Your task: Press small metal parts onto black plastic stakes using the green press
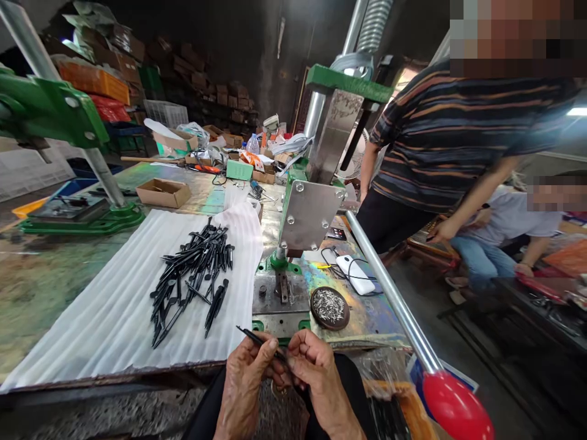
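We look out from 1 camera worn on the person's head, facing forward and down across a workbench (46,293). The left hand (245,382) and right hand (321,382) sit closest, at the frame's bottom edge; stacked cardboard cartons (220,91) lie farthest off.

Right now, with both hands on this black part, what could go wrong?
The slim black part is held between the left hand and right hand, so it may slip and drop. The round dish of tiny metal pins sits near the right hand; a bump could spill them. The red-knobbed lever could also be knocked.
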### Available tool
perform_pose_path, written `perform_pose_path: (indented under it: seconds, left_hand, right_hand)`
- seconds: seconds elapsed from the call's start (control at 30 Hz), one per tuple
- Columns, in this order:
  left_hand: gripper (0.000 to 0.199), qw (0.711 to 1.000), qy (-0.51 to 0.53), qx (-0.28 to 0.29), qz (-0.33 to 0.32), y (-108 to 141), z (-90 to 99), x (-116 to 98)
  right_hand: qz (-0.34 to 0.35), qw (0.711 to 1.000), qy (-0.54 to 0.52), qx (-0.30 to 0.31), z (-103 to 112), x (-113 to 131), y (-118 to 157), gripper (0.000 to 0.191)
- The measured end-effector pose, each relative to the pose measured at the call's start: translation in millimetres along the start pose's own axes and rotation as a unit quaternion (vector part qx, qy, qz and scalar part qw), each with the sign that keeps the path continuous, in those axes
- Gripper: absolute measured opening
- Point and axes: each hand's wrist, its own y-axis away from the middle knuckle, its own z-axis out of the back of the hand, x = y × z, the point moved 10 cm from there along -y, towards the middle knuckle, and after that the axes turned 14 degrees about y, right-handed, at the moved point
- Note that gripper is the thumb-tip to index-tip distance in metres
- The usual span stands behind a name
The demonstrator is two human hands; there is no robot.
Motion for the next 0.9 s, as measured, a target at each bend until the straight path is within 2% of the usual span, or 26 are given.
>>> perform_pose_path:
  seconds: [0.23,0.47,0.63,0.9]
  left_hand:
    - [0.033,0.994,-0.049,0.095,0.030,6.7,-9.8,-1.8]
    - [0.037,0.991,-0.062,0.115,0.039,4.7,-10.8,-3.1]
    - [0.031,0.991,-0.072,0.109,-0.008,3.4,-7.6,-12.1]
    - [0.013,0.977,-0.161,0.110,-0.084,-0.6,-5.3,-18.5]
  right_hand:
    - [-0.019,0.998,-0.067,0.010,0.4,-8.1,4.5,0.024]
    - [-0.020,0.995,-0.089,0.030,-4.5,-9.7,5.6,0.023]
    - [-0.024,0.996,-0.086,0.021,-5.5,-11.0,3.9,0.026]
    - [-0.047,0.996,-0.081,0.006,-5.7,-12.6,-4.7,0.029]
